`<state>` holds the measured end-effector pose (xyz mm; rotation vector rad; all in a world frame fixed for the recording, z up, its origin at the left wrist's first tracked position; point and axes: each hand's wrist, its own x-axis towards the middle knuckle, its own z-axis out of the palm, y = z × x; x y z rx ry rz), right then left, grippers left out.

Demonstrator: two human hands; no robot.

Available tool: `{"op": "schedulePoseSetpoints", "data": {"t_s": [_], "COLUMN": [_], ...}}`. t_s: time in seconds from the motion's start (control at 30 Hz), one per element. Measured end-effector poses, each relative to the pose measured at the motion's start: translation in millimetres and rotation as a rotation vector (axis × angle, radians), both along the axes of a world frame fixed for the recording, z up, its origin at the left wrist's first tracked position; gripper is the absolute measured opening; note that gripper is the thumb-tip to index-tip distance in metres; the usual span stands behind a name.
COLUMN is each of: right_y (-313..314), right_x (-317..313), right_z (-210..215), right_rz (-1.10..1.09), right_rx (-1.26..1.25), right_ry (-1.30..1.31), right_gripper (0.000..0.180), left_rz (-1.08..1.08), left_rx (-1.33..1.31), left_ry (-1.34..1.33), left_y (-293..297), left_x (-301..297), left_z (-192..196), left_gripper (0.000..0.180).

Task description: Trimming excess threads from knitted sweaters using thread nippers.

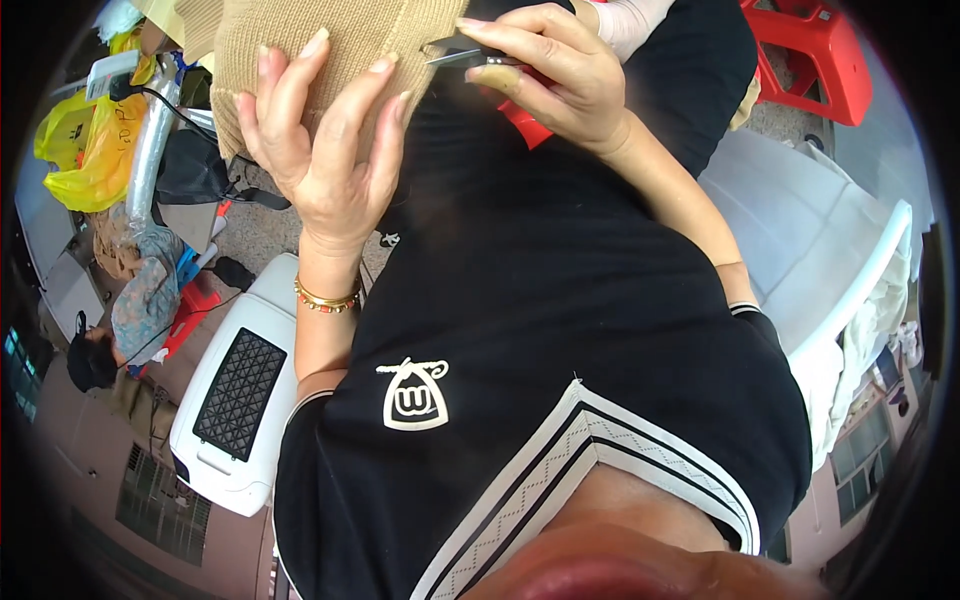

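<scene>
A tan ribbed knit piece (330,40) lies over my lap at the top of the view. My left hand (325,150) rests on it, open, with the fingers spread and the fingertips on the knit. A gold bracelet with beads circles that wrist. Just right of the knit's edge, my right hand (565,75) is closed on small thread snips (455,50) with dark, pointed blades. The blades point left toward the knit's edge. How the handle sits in the palm is hidden by the fingers.
Left of me stands a white appliance (235,400) with a black grille. Beyond it another person (145,295) is near a yellow plastic bag (95,150) and a black bag (190,165). A red plastic stool (815,55) is far right, near a pale, curved-edged surface (800,215).
</scene>
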<state>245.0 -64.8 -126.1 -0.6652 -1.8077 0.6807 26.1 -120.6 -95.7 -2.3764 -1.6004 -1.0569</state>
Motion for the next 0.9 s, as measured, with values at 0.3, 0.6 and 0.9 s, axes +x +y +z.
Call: {"op": "schedulePoseSetpoints", "data": {"t_s": [0.3, 0.6, 0.9], "right_y": [6.0, 18.6, 13.0], "right_x": [-3.7, -6.7, 16.0], "right_z": [-1.1, -28.5, -16.1], "right_rz": [-0.001, 0.014, -0.06], "right_rx": [0.076, 0.217, -0.033], "right_ry": [-0.03, 0.011, 0.09], "right_gripper": [0.038, 0.037, 0.031], "left_rz": [-0.013, -0.005, -0.031], "left_rx": [0.027, 0.048, -0.025], "left_ry": [-0.003, -0.016, 0.135], "left_y": [-0.2, 1.6, -2.5], "left_x": [-2.5, 0.2, -5.7], "left_z": [-8.8, -7.6, 31.5], "left_gripper": [0.031, 0.028, 0.03]}}
